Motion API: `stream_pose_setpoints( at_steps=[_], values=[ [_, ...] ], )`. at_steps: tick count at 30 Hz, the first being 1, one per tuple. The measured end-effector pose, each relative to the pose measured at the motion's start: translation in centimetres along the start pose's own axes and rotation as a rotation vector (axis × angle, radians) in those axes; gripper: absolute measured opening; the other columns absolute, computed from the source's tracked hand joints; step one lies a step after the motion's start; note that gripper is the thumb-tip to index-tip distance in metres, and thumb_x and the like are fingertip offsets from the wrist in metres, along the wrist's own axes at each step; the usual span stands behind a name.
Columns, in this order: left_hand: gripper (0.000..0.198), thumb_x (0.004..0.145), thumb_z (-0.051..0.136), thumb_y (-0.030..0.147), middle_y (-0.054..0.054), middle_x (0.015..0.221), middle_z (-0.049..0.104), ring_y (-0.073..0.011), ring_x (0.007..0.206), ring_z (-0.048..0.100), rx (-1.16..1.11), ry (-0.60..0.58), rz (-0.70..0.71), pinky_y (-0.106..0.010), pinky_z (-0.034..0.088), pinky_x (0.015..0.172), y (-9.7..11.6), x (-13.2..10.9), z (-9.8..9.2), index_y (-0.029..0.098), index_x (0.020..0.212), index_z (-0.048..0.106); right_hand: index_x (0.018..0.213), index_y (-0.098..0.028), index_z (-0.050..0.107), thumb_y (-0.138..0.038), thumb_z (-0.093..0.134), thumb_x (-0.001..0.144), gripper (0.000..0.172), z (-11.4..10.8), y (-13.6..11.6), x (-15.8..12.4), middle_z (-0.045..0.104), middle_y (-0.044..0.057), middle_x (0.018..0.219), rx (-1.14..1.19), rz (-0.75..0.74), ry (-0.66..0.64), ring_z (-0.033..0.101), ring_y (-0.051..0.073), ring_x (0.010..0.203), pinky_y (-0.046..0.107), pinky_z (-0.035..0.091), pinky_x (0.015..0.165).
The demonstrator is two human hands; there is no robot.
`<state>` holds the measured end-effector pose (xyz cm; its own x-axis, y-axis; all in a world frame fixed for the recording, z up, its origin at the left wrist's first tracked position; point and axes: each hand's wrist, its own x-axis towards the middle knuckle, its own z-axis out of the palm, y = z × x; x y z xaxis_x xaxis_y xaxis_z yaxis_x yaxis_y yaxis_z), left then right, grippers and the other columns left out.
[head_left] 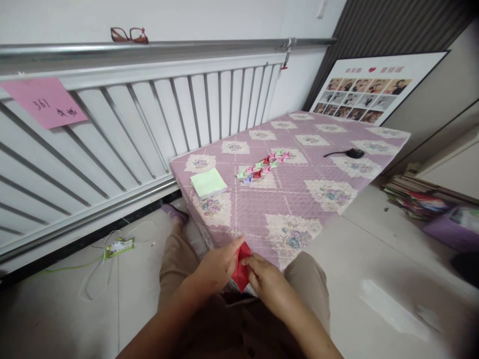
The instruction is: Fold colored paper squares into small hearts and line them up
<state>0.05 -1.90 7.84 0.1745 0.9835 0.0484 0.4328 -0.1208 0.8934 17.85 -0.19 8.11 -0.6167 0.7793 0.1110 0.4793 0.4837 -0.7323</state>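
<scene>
A folded piece of red paper [242,273] is held between my two hands at the near edge of the cloth-covered table. My left hand [220,264] grips its left side, with the index finger along the top edge. On the right side, the fingers of my right hand [264,275] pinch the paper. A stack of light green square paper [208,183] lies on the table's left part. Several small folded paper pieces [257,174] in green, pink, red and purple stand in rows near the middle of the table.
The purple flowered tablecloth [258,209] covers the table. A black object with a cable [355,153] lies on its right part. Behind is a white radiator [202,107] with glasses [129,35] on the pipe above. A photo board [359,92] leans at the back right.
</scene>
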Motion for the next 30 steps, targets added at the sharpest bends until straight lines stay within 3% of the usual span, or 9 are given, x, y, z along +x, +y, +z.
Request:
stream_pose_setpoints(
  at_steps=[9,15,20,25,30],
  values=[
    [0.048,0.086,0.047,0.017,-0.01,0.108,0.068,-0.0219,0.093,0.063,0.066,-0.066,0.097,-0.029,0.046,0.088,0.2,-0.3,-1.6,0.017,0.134,0.051,0.109,-0.026,0.063,0.002,0.041,0.075,0.049,-1.3,-0.8,-0.7,0.063,0.003,0.103,0.167,-0.049,-0.094,0.059,0.015,0.094,0.026,0.046,0.082],
    [0.05,0.088,0.045,0.018,-0.008,0.102,0.069,-0.0203,0.087,0.064,0.076,-0.03,0.082,-0.029,0.049,0.085,0.0,-0.7,-1.9,0.019,0.138,0.047,0.095,-0.022,0.064,-0.001,0.045,0.077,0.034,-1.0,-1.1,-0.6,0.06,0.002,0.09,0.122,-0.075,-0.096,0.058,0.014,0.082,0.023,0.045,0.072],
    [0.049,0.091,0.037,0.018,-0.008,0.123,0.062,-0.0198,0.107,0.06,0.179,-0.102,0.183,-0.032,0.049,0.095,0.4,-0.9,-2.5,0.016,0.14,0.041,0.09,-0.022,0.062,-0.004,0.048,0.08,0.024,-1.2,-0.7,-0.6,0.059,0.002,0.087,0.127,-0.076,-0.09,0.057,0.013,0.081,0.023,0.043,0.071],
    [0.043,0.087,0.039,0.013,-0.006,0.115,0.066,-0.0183,0.099,0.064,0.342,-0.258,0.261,-0.03,0.05,0.089,1.1,-0.9,-3.2,0.02,0.127,0.054,0.087,-0.023,0.06,-0.005,0.053,0.08,0.02,-1.7,-0.6,-0.8,0.062,0.0,0.091,0.241,-0.056,-0.12,0.057,0.013,0.084,0.022,0.042,0.074],
    [0.035,0.085,0.041,0.01,-0.003,0.099,0.071,-0.0145,0.087,0.064,0.273,-0.33,0.206,-0.023,0.046,0.08,1.5,-0.5,-3.6,0.019,0.108,0.065,0.084,-0.023,0.06,-0.004,0.054,0.078,0.021,-2.0,-0.6,-0.9,0.063,-0.002,0.088,0.283,-0.036,-0.132,0.057,0.012,0.083,0.022,0.041,0.074]
  ],
)
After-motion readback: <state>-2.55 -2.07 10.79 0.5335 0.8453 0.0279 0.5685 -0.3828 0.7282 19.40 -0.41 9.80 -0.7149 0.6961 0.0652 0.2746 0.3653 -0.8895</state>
